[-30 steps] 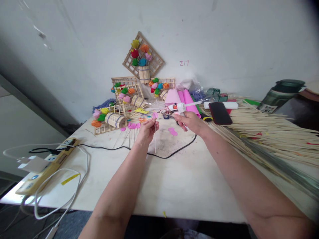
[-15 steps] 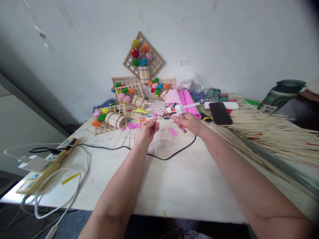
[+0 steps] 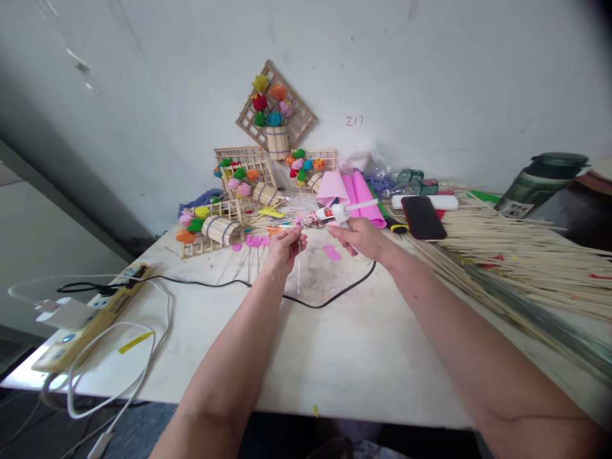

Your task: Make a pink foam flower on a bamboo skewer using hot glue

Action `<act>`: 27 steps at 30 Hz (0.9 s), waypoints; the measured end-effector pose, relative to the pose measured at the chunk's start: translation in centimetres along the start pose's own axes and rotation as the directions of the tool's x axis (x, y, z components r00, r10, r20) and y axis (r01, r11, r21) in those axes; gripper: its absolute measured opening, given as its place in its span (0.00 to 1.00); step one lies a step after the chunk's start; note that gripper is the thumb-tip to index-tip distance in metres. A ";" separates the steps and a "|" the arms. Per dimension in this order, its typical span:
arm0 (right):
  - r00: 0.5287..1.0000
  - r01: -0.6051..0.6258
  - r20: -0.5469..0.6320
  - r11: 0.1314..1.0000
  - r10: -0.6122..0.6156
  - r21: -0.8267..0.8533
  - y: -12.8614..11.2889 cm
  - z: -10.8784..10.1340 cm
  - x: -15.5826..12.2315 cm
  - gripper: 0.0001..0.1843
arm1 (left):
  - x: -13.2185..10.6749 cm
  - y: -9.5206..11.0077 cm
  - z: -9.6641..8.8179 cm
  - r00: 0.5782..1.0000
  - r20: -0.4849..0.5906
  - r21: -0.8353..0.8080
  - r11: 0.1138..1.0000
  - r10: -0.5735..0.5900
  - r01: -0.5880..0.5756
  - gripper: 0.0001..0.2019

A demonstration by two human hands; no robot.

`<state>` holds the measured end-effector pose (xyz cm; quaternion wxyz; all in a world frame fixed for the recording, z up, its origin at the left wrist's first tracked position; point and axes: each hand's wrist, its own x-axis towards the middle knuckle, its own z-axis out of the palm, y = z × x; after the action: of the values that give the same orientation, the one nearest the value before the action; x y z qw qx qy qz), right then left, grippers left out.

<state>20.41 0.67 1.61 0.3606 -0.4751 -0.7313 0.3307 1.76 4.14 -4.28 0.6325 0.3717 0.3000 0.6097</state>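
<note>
- The left hand (image 3: 283,250) pinches a thin stick (image 3: 298,274) upright above the table (image 3: 335,357), with a small pink petal (image 3: 298,220) at the top of the stick.
- The right hand (image 3: 362,237) is wrapped around a white glue gun (image 3: 340,213), its nozzle just beside the petal.
- A black cable (image 3: 335,293) curves across the table under both hands, near a loose pink cut-out (image 3: 331,252).
- To the right, a dark phone (image 3: 421,217) lies by a heap of bamboo sticks (image 3: 521,252).
- At the far left is a power strip (image 3: 90,315).
</note>
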 end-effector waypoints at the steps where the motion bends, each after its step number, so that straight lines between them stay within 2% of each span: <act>1: 1.000 0.005 -0.007 1.000 -0.005 0.005 0.1 0.1 0.1 0.21 | 0.0 0.0 0.0 1.000 0.002 0.004 1.000 0.001 -0.001 0.10; 12: 0.997 0.040 -0.063 0.997 -0.037 0.059 1.0 0.1 0.3 0.23 | -0.2 -0.1 0.3 1.000 0.014 -0.003 1.000 0.002 -0.002 0.08; 27: 0.998 0.029 -0.066 0.997 -0.025 0.065 0.9 0.1 0.3 0.22 | -0.2 0.0 0.3 0.999 0.032 -0.050 0.999 -0.017 0.019 0.08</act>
<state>20.64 1.27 0.87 0.4041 -0.4635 -0.7142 0.3343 1.97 3.90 -4.11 0.6519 0.3623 0.2778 0.6055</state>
